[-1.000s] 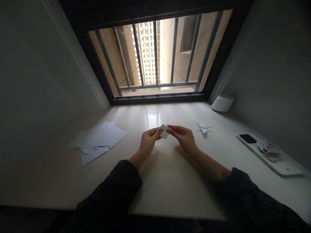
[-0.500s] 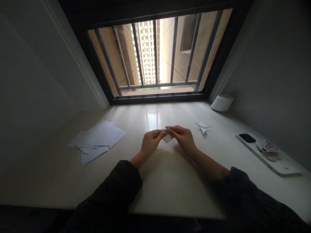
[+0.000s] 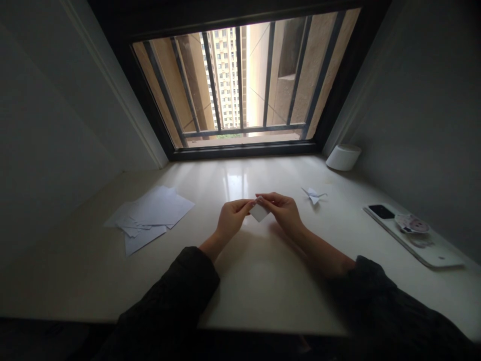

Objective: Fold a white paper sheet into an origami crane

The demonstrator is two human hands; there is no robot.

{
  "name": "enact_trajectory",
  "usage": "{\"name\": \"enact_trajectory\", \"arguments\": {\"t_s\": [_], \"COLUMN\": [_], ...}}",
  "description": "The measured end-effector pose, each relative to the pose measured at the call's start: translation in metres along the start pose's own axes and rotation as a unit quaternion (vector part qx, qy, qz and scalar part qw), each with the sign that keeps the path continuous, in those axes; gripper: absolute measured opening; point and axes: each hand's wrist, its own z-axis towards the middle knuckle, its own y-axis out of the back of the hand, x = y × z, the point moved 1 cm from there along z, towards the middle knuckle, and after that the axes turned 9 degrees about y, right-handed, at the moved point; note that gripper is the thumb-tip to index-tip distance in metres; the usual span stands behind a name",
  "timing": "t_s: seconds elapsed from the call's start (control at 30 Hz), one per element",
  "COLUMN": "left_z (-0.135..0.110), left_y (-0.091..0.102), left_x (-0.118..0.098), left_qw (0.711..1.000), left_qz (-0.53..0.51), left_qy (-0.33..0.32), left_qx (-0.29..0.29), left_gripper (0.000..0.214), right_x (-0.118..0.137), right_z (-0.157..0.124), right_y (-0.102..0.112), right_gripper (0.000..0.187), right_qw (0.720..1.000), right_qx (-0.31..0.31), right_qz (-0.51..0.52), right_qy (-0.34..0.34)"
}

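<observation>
A small folded piece of white paper point(image 3: 260, 212) is held up between both hands over the white sill, one corner pointing down toward me. My left hand point(image 3: 232, 218) pinches its upper left edge between thumb and fingers. On the other side, my right hand point(image 3: 284, 212) grips the upper right edge, its thumb close to the left thumb at the top corner. The fingertips behind the paper are partly hidden. To the right of my right hand lies a folded white paper crane point(image 3: 314, 196).
Several loose white sheets and scraps point(image 3: 154, 210) lie in a pile at the left. A phone point(image 3: 413, 235) with a round grip on its back rests at the right. A white cup-like object point(image 3: 343, 157) stands in the far right corner, beside the barred window point(image 3: 240, 90).
The folded paper has tilted so its flat face shows more plainly to me. Both hands keep their pinch in nearly the same place.
</observation>
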Motion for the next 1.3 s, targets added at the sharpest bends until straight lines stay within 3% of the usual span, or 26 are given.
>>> {"name": "enact_trajectory", "arguments": {"t_s": [0.23, 0.4, 0.5, 0.6, 0.73, 1.3], "left_z": [-0.0006, -0.0023, -0.0019, -0.0004, 0.0001, -0.0007], "left_y": [0.0032, 0.0036, 0.0008, -0.0003, 0.0015, 0.0003], "left_x": [0.0027, 0.0022, 0.0029, 0.0035, 0.0023, 0.0034], "left_qw": [0.993, 0.987, 0.994, 0.998, 0.993, 0.991], "left_qz": [0.105, 0.156, 0.095, -0.009, -0.081, -0.065], "left_qy": [-0.05, -0.035, 0.012, 0.059, 0.087, 0.109], "left_qx": [0.004, 0.029, 0.049, 0.023, -0.007, 0.029], "left_gripper": [0.035, 0.027, 0.025, 0.032, 0.036, 0.037], "right_x": [-0.002, -0.0026, -0.0021, -0.0019, -0.0055, -0.0077], "right_z": [0.0008, 0.0006, 0.0007, 0.0016, 0.0026, 0.0028], "right_y": [0.0006, -0.0004, -0.0001, 0.0011, 0.0017, 0.0012], "right_gripper": [0.034, 0.032, 0.036, 0.043, 0.036, 0.031], "right_qw": [0.999, 1.0, 0.999, 0.999, 0.998, 0.997], "right_qx": [0.0, 0.006, 0.005, 0.005, 0.024, 0.034], "right_qz": [0.006, -0.013, -0.031, -0.046, -0.047, -0.028], "right_qy": [-0.035, -0.023, -0.02, -0.02, -0.04, -0.061]}}
